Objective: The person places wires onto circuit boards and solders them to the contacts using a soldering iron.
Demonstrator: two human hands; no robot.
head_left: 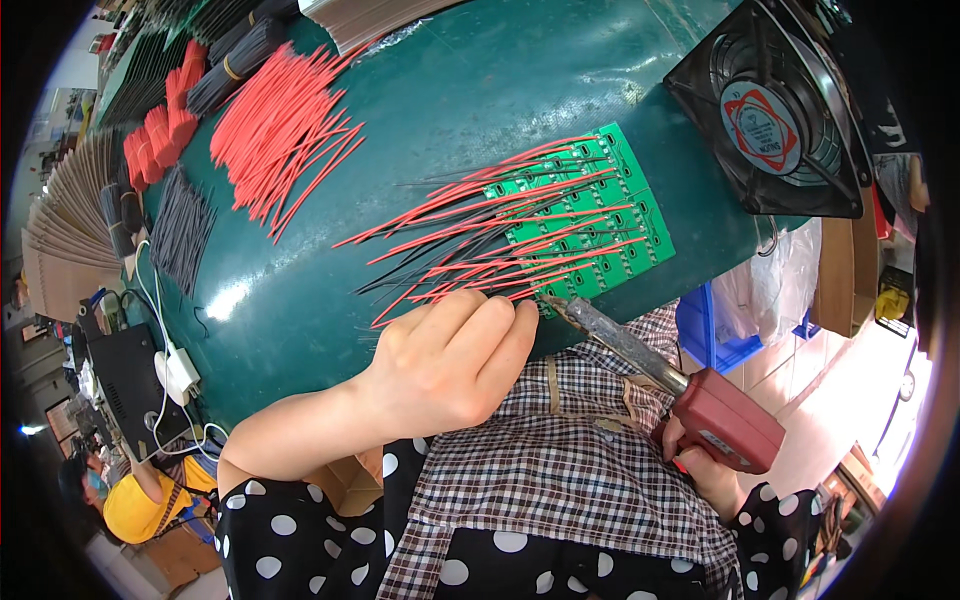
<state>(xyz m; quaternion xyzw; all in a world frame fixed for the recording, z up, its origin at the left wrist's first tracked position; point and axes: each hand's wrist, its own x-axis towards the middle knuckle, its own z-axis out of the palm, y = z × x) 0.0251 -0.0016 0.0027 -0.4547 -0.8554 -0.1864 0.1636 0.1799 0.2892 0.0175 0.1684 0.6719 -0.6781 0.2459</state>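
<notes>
A green circuit board panel lies on the mat, with rows of red wires and black wires fixed to it and trailing off to the left. At the panel's near left corner, my left hand is closed in a pinch on a thin wire, whose colour the fingers hide. My right hand is wrapped round the maroon handle of a soldering gun, mostly behind that handle. The gun's dark tip reaches the panel's near edge, just right of my left fingertips.
Loose red wires and black wires lie in piles on the green mat. Tied bundles sit further left. A black fan stands at the right, and a white cable runs by a black box. Another person is at lower left.
</notes>
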